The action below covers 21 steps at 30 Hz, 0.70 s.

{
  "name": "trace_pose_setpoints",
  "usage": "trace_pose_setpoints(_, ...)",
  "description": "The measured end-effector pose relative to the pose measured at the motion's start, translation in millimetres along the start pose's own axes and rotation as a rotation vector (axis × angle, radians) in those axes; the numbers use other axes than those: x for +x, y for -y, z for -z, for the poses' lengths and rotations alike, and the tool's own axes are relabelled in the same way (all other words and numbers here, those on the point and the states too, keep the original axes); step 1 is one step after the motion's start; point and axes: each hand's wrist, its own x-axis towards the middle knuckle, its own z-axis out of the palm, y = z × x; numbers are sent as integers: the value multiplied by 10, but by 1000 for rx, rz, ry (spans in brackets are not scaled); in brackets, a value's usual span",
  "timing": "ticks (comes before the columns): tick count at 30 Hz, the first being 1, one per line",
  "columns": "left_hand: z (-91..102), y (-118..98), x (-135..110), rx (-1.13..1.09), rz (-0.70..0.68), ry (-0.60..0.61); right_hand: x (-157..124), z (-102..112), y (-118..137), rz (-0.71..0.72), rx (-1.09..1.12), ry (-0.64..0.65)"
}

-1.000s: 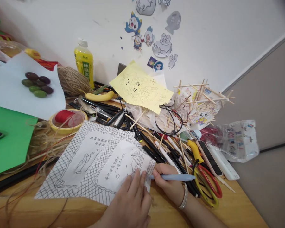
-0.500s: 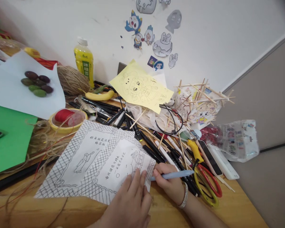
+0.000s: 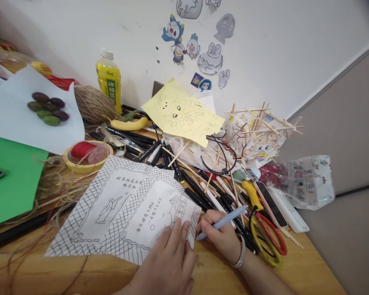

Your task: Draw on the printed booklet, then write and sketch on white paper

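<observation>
A white sheet of paper [image 3: 110,237] lies on the wooden table, covered with line drawings, handwritten characters and a cross-hatched border. Flat over its lower right part rests my left hand [image 3: 169,258], fingers stretched out and pressing on the paper. My right hand [image 3: 219,235] grips a light blue pen [image 3: 230,218] by the paper's right edge, with a silvery bracelet at the wrist. The pen slants, its lower end just beside the sheet's edge and its upper end pointing up to the right. Whether the tip touches anything I cannot tell.
Many markers [image 3: 199,200] and wooden sticks lie heaped behind the paper. Scissors [image 3: 270,237] and a phone [image 3: 270,204] are to the right. Further back stand a yellow drink bottle [image 3: 109,80], a banana [image 3: 129,123] and a yellow drawing [image 3: 181,112]. Red thread [image 3: 83,150] sits inside a tape roll.
The pen in my right hand has tilted from nearly level to a steeper slant, its lower end shifting down slightly. My left hand and the paper stay where they were.
</observation>
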Motion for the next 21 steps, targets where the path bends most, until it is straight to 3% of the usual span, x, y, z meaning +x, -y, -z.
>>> trace_pose_setpoints(6,165,22,28,7,17,13,-75,-4,-28,69,-65,-141)
trace_pose_setpoints(11,319,41,88,18,14,115,-42,-7,-37,90,-168,-87)
trace_pose_setpoints(16,123,10,48,-41,-13,162,-2,-3,-26,106,-228,-66)
trace_pose_setpoints(21,-10,-19,-10,-28,-5,67,4,8,-9,94,-267,-23)
